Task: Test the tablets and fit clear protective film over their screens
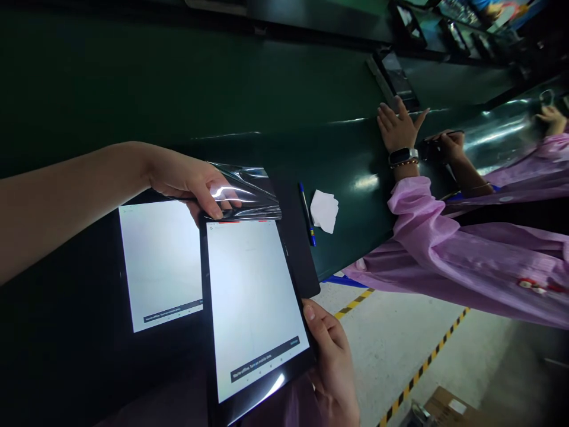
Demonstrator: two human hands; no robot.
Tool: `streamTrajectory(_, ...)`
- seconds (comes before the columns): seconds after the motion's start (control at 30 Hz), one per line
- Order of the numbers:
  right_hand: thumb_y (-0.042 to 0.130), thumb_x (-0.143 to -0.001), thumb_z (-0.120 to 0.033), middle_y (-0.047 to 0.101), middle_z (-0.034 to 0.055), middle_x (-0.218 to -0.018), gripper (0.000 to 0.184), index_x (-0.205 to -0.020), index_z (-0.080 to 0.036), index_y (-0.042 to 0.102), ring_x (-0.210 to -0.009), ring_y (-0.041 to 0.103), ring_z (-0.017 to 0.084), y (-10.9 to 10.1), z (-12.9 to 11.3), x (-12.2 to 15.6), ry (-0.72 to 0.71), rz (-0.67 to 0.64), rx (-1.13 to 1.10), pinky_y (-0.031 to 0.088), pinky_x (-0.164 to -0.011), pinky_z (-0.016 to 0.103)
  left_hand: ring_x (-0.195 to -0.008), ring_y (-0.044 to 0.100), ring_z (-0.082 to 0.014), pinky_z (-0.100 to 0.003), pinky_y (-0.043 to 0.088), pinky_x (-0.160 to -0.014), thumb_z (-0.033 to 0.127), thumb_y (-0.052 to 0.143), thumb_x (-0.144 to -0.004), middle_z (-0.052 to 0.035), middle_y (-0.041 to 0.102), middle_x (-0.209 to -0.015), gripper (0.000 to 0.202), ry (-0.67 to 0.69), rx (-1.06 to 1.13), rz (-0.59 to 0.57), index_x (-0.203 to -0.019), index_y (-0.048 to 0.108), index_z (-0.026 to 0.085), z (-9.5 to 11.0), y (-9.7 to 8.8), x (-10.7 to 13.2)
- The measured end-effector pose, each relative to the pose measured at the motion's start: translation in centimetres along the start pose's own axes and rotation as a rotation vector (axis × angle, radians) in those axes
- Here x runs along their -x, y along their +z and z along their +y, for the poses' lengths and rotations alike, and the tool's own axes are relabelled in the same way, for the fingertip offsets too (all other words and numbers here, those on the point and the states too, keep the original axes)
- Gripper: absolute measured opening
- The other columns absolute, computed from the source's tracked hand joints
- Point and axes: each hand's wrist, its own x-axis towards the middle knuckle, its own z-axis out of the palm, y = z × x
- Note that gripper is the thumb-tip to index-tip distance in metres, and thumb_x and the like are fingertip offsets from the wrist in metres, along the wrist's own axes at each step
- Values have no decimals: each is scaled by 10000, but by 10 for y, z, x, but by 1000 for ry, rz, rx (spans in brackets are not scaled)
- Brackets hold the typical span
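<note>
The front tablet (253,296) is held face up at the near side of the desk (360,219), tilted in the view, with its lower end toward the wearer. Its display is lit: a mostly white page with a dark message bar across the lower part, reading that the device is offline. The right hand (331,356) is closed on the lower right edge of this tablet, thumb on the front side at the border and the remaining fingers largely hidden. The left hand (200,187) enters from the left and is closed in a pinch on a clear film (255,187), thumb over the lower edge of the film, at the upper edge of the front tablet; the fingers show through the film, which is creased and reflective. A second tablet (162,267) with a similar lit page lies to the left, partly covered by the front unit. A black flat object (306,276) extends to the right of the front tablet; its type cannot be determined. Just beside it on the desk are a blue pen (306,216) and white paper pieces (324,210). Farther right, a co-worker's hand (399,130), with a wristwatch (402,156) and pink sleeve (420,219), is spread beside a dark device (399,77).
</note>
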Motion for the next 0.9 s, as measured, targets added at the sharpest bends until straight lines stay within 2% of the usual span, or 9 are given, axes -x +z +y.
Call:
streamTrajectory(0.2, 631, -890, -492, 520, -16, -614, 333, -831, -168, 682, -530, 394, 85, -3, -3, 5, -58, -40, 82, 329, -499, 185, -730, 593, -130, -387, 518, -858, 461, 795, -685, 29, 677, -842, 653, -13, -1, 23, -1223, 552, 181, 2, 2, 6)
streamTrajectory(0.33, 616, -897, -504, 563, 1, -655, 327, -879, -187, 696, -577, 428, 105, -4, -6, 7, -84, -37, 148, 342, -519, 190, -703, 572, -115, -385, 510, -866, 429, 812, -675, 47, 662, -863, 586, -10, 29, 35, -1167, 583, 209, 2, 2, 7)
streamTrajectory(0.5, 601, -919, -476, 582, 6, -692, 298, -951, -199, 707, -640, 458, 115, -9, -7, 8, -131, -29, 229, 352, -552, 185, -693, 565, -112, -397, 493, -887, 411, 775, -706, 72, 652, -818, 570, -18, 6, 15, -1199, 549, 234, 3, 2, 9)
streamTrajectory(0.6, 581, -937, -453, 590, 6, -718, 280, -989, -209, 708, -652, 461, 117, -12, -6, 11, -177, -18, 300, 357, -559, 189, -712, 575, -116, -389, 480, -890, 394, 769, -713, 61, 664, -795, 588, -7, -9, 30, -1214, 523, 210, 4, 3, 12)
streamTrajectory(0.77, 574, -941, -440, 604, 10, -733, 277, -1025, -217, 715, -668, 487, 134, -10, -7, 13, -263, 19, 433, 374, -574, 208, -785, 621, -134, -300, 487, -813, 351, 742, -729, 37, 676, -812, 513, 14, -22, 36, -1166, 535, 180, 8, 7, 20)
streamTrajectory(0.9, 550, -953, -426, 617, 11, -714, 289, -1035, -210, 723, -633, 500, 134, -6, -9, 14, -339, 15, 518, 373, -558, 219, -901, 653, -182, -340, 485, -872, 380, 709, -737, 15, 697, -889, 490, 17, -61, 31, -1156, 550, 183, 10, 11, 27)
